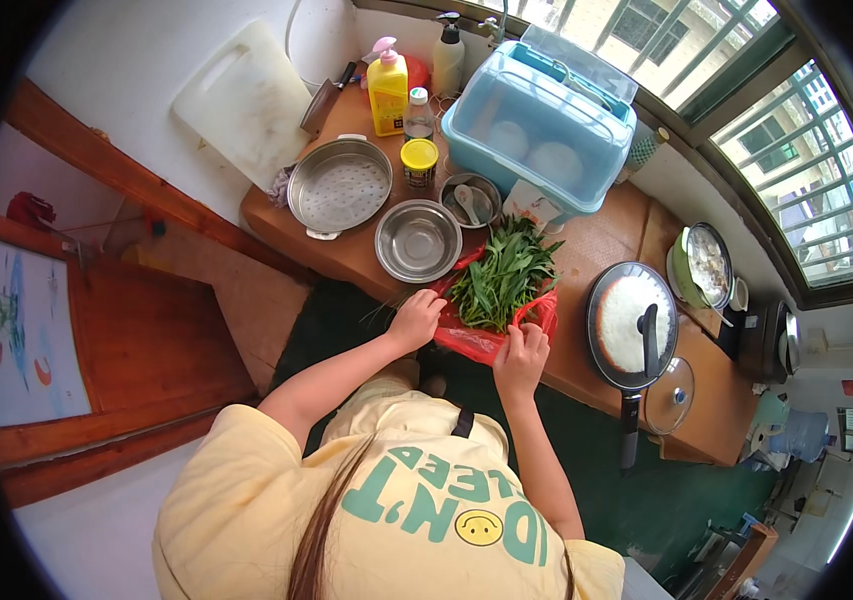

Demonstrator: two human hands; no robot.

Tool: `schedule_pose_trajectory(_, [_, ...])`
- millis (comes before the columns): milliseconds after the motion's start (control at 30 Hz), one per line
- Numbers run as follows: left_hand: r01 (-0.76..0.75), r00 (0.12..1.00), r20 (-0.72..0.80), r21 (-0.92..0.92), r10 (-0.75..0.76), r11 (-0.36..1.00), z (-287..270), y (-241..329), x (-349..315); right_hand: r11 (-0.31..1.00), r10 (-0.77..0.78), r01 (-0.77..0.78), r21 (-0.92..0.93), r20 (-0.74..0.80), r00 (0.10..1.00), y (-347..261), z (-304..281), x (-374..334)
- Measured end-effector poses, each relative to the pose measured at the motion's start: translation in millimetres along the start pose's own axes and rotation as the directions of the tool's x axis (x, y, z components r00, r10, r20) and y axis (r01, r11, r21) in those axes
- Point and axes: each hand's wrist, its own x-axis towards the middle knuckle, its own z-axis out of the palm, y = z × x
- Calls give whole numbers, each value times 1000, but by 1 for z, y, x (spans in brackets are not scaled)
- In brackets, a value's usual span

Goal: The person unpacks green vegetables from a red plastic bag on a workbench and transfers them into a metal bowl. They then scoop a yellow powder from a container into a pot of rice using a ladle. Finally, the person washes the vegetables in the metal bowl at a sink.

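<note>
A heap of leafy green vegetables [506, 275] lies on a red plastic bag [468, 340] at the counter's front edge. My left hand [416, 318] has its fingers closed on the bag's left side, close to a steel bowl [418, 240]. On the other side, my right hand [521, 362] pinches the bag's front right rim. The bag is spread open under the greens, and part of it hangs over the edge. Behind the leaves is a small steel bowl [469, 200] with a pale spoon in it.
At the left stand a perforated steel pan [339, 188], a knife [326, 100], a yellow pump bottle [387, 92] and a yellow-lidded jar [418, 155]. A blue lidded dish box [546, 125] is behind. To the right are a frying pan [632, 325], a glass lid [668, 396] and a green pot [700, 264].
</note>
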Motion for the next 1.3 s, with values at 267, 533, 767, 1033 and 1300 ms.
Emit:
schedule_pose_trajectory(267, [74, 975, 169, 354, -141, 932, 25, -20, -6, 955, 276, -296, 21, 301, 913, 25, 71, 7])
schedule_pose_trajectory(533, [169, 968, 124, 307, -216, 937, 14, -6, 1, 879, 451, -469, -89, 474, 756, 88, 69, -33])
schedule_pose_trajectory(767, [174, 984, -62, 199, -164, 964, 20, 11, 1, 890, 381, -446, 100, 376, 845, 69, 53, -9])
schedule_pose_trajectory(1033, [685, 293, -166, -650, -942, 328, 40, -68, -18, 897, 333, -428, 108, 470, 818, 51, 61, -10])
schedule_pose_trajectory(1300, [556, 162, -166, -799, -973, 229, 39, -135, -5, 880, 376, -457, 131, 395, 838, 36, 65, 1])
